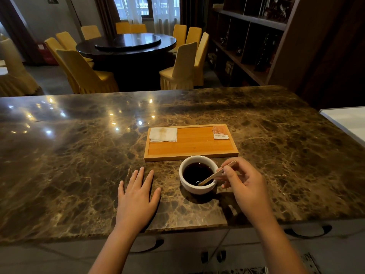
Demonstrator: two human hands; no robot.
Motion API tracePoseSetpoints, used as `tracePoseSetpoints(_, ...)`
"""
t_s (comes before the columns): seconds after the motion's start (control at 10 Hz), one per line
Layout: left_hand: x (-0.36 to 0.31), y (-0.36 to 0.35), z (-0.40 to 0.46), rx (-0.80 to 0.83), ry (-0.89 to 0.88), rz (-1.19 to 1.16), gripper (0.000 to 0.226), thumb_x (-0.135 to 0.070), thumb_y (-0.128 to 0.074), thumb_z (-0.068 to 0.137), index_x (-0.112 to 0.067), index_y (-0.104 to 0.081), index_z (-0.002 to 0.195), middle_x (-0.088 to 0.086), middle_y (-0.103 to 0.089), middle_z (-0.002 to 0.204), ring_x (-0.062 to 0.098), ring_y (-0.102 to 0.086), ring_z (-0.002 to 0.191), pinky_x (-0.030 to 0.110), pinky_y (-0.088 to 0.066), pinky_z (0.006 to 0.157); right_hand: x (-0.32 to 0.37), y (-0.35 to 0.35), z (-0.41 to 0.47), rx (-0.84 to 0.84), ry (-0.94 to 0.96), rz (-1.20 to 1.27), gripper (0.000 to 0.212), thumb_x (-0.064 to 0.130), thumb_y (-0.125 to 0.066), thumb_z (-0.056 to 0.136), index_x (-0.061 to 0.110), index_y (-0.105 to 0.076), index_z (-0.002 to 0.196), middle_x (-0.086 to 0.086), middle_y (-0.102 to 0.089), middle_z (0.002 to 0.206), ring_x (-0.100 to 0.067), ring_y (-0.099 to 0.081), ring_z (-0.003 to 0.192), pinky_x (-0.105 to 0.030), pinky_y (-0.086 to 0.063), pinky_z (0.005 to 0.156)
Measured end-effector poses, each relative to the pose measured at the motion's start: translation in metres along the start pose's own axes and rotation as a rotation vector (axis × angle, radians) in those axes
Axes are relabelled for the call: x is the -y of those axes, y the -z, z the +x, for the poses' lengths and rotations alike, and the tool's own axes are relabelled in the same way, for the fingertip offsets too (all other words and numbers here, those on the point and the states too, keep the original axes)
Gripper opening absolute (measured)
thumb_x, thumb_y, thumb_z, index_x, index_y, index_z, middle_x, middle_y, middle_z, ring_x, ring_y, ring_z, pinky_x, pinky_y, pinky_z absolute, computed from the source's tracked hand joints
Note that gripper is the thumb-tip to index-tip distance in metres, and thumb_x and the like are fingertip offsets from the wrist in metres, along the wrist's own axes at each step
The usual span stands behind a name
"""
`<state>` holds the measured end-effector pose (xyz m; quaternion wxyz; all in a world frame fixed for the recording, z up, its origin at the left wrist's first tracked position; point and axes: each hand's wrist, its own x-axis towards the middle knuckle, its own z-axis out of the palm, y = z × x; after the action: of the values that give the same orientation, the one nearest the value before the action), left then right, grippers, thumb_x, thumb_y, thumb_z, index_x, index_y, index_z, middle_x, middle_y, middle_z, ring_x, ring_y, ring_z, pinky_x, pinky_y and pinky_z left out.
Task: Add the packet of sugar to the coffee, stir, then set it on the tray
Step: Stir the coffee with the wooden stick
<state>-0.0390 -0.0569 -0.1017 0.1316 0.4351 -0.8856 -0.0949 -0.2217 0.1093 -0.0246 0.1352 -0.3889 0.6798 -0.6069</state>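
Dim dining room beyond, round table and yellow-covered chairs at 12 o'clock; work surface is a polished brown marble counter [79,155]. White coffee cup [198,175] sits on the marble, just beside the near rim of the wooden tray [189,147], not yet on it. Right hand [245,184] at the cup's 3 o'clock, fingers pinched on a wooden stir stick [215,174]; stick slants down from 2 o'clock, tip in the dark coffee toward 6 o'clock of the cup. Left hand [138,194] lies flat on the counter at the cup's 9 o'clock, fingers spread, holding nothing, near the cup but apart from it. On the tray: folded white napkin [163,134] at the far left corner, orange sugar packet [220,132] at the far right corner; whether it is torn I cannot tell. Judgement: stirring step in hand. Tray lies at 12 o'clock from the cup, long axis running 9 to 3, bare middle straight ahead. Right hand nearer the cup, but occupied; left is free.
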Motion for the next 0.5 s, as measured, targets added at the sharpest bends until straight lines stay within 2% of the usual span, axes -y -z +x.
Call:
tracePoseSetpoints(0.1, 0.000, 0.000, 0.000, -0.002, 0.000, -0.004, 0.072, -0.062, -0.008, 0.078, -0.031, -0.019, 0.141, 0.001, -0.013, 0.153, 0.013, -0.001, 0.139, 0.049, -0.001, 0.112, -0.005, -0.009, 0.004, -0.003, -0.044, 0.190, 0.016, 0.008, -0.052, 0.090, 0.017, -0.064, 0.083, -0.002, -0.069, 0.087, -0.017, -0.071, 0.082, -0.026, -0.059, 0.061)
tracePoseSetpoints(0.2, 0.001, 0.000, 0.000, -0.003, -0.003, -0.002, 0.071, -0.062, -0.009, 0.078, -0.031, -0.019, 0.141, 0.001, -0.013, 0.153, 0.013, -0.002, 0.139, 0.049, 0.000, 0.112, -0.008, -0.016, 0.006, -0.007, -0.015, 0.182, 0.016, 0.006, -0.052, 0.090, 0.014, -0.065, 0.086, -0.003, -0.070, 0.087, -0.016, -0.071, 0.086, -0.027, -0.059, 0.064)
tracePoseSetpoints(0.3, 0.000, 0.001, 0.000, -0.006, -0.004, -0.012, 0.071, -0.062, -0.009, 0.078, -0.030, -0.020, 0.141, 0.002, -0.014, 0.153, 0.013, -0.003, 0.139, 0.049, -0.001, 0.112, -0.011, -0.013, 0.006, -0.057, 0.146, -0.116, 0.013, 0.009, -0.054, 0.090, 0.015, -0.065, 0.092, 0.002, -0.068, 0.086, -0.010, -0.066, 0.085, -0.025, -0.057, 0.066)
tracePoseSetpoints(0.4, -0.001, 0.001, -0.001, -0.001, -0.001, -0.003, 0.072, -0.061, -0.008, 0.077, -0.030, -0.019, 0.141, 0.001, -0.013, 0.153, 0.013, -0.002, 0.139, 0.048, 0.000, 0.112, -0.010, -0.008, 0.004, -0.065, 0.237, -0.265, 0.010, 0.016, -0.053, 0.091, 0.018, -0.063, 0.092, 0.005, -0.064, 0.086, -0.005, -0.061, 0.083, -0.022, -0.053, 0.065)
tracePoseSetpoints(0.5, -0.001, 0.002, -0.001, -0.006, 0.000, -0.009, 0.072, -0.061, -0.008, 0.077, -0.030, -0.019, 0.141, 0.001, -0.013, 0.153, 0.013, -0.002, 0.139, 0.049, 0.000, 0.112, -0.003, -0.003, 0.003, -0.054, 0.230, -0.301, 0.015, 0.029, -0.046, 0.088, 0.022, -0.058, 0.086, 0.007, -0.063, 0.079, -0.007, -0.061, 0.074, -0.022, -0.051, 0.057)
